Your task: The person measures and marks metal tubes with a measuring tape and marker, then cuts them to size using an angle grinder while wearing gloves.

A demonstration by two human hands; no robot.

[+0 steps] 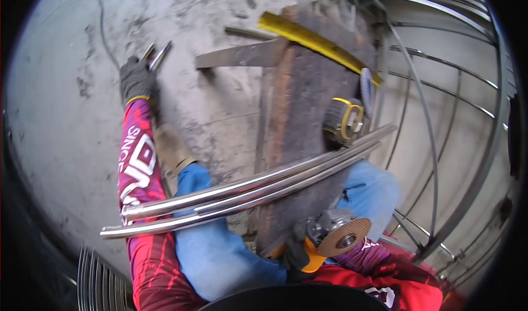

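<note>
My left hand (137, 80), in a dark glove with a yellow cuff edge, reaches down at the left. Its fingers are closed around short shiny metal tubes (160, 56), whose ends stick out past the glove. At the lower middle my gloved right hand (297, 253) grips an orange and grey angle grinder (324, 239) with a brown disc (346, 238) facing up. Long polished metal tubes (258, 187) lie across the bench and over my left arm and knee. Part of the right hand is hidden behind the grinder.
A dark metal bench (308, 85) carries a tape measure (344, 121) and a yellow metal bar (313, 41). A steel frame with thin rods (434, 146) stands at the right. A cable (104, 30) runs over the stained floor. Several metal strips (99, 281) are at the lower left.
</note>
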